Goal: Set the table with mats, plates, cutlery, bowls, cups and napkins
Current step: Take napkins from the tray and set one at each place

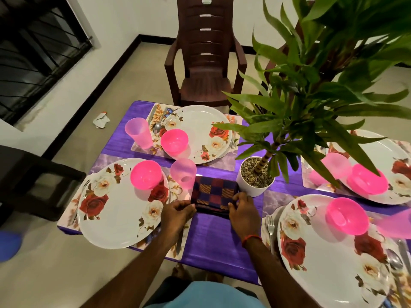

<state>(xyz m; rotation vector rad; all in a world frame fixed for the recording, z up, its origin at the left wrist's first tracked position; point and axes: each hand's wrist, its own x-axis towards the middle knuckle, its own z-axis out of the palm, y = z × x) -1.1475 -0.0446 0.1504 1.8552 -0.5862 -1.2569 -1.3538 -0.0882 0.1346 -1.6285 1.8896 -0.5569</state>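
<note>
Crumpled white wrapper (pixel 101 120) on the floor past the far-left corner of the desk (pixel 209 236), with a spot of orange; print on it too small to read. Red and cream roses printed on the plates.

Left grip (pixel 178 211) curled on the near-left edge of a folded checked napkin (pixel 213 192), pinching it. Right grip (pixel 242 210) curled over the napkin's near-right corner, fingertips tucked out of sight under the fold. Red thread (pixel 251 237) round the right wrist. Napkin lying on the purple cloth mid-desk, between the near-left plate (pixel 111 210) and the white plant pot (pixel 253 176), just beside a pale pink cup (pixel 183 173).

Pink bowl (pixel 146 174) resting on the near-left plate. Another bowl (pixel 174 141) on the far plate (pixel 200 130), with a cup (pixel 139 132) and spoon (pixel 157 127) to its left.

Far-right plate (pixel 389 163) largely screened by plant leaves (pixel 311 85) and cut by the frame edge. Near-right plate (pixel 322 252) cropped at the bottom, with a fork (pixel 270 225) along its left rim. Cutlery on its right side smeared and hard to make out. Pink shape (pixel 393 223) at the right edge too blurred to tell. Dark cutlery under the left forearm mostly hidden. Blue object (pixel 9 245) at the left edge blurred and cut off. Brown chair (pixel 204 63) beyond the desk, its top out of frame.
</note>
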